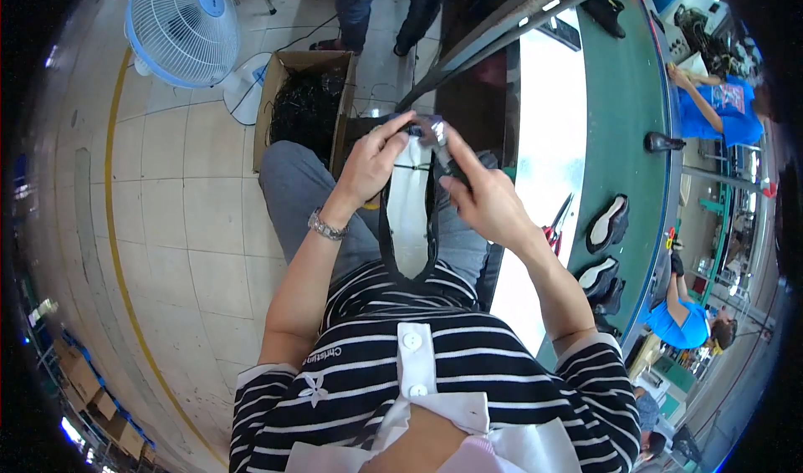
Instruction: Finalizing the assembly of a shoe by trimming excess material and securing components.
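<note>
A black shoe upper (410,214) is upside down over my lap, its white insole facing up. A thin dark cord crosses the insole near the far end. My left hand (372,163) is closed on the far left edge of the shoe, with a metal-banded watch on that wrist. In my right hand (489,201) is a hand tool with a shiny metal head (438,132) and a dark handle. The tool's head meets the shoe's far right edge; blur hides its exact kind.
A green conveyor belt (615,97) with several shoes runs at my right, beyond a white ledge (552,122) and red-handled tool (552,232). A metal bar (493,34) slants overhead. A cardboard box (264,126) and fan (188,25) stand ahead left. Other people work nearby.
</note>
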